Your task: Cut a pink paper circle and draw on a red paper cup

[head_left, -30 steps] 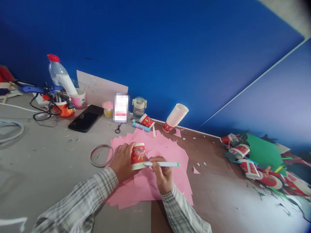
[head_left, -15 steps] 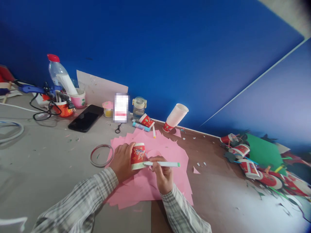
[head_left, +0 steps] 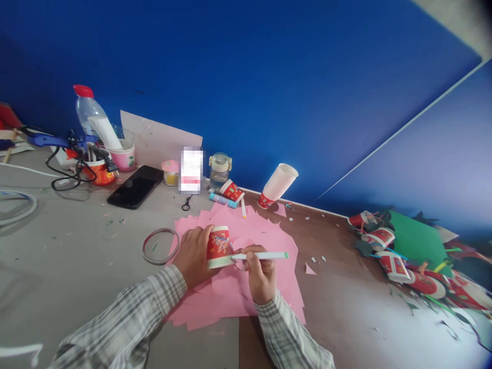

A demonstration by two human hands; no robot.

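Observation:
My left hand [head_left: 196, 254] is wrapped round a red patterned paper cup [head_left: 220, 246], whose pale band at the lower end carries green marks. Between the fingers of my right hand [head_left: 261, 274] is a white marker [head_left: 269, 255] with a green end. Its tip meets the cup near the right side of the pale band. Beneath both hands lie sheets of pink paper [head_left: 269, 297], spread over one another. A roll of tape [head_left: 146, 251] rests just left of my left hand.
Behind the paper stand a leaning stack of cups [head_left: 279, 184], a lidded jar [head_left: 220, 171], a fallen cup [head_left: 232, 190] and a glue stick [head_left: 223, 200]. A black phone [head_left: 136, 187] lies left. Several decorated cups [head_left: 392, 266] and green paper [head_left: 418, 243] crowd the right.
My right hand has shifted slightly right and up with the marker, its tip moving rightward along the cup's pale band. The left hand and cup have hardly moved.

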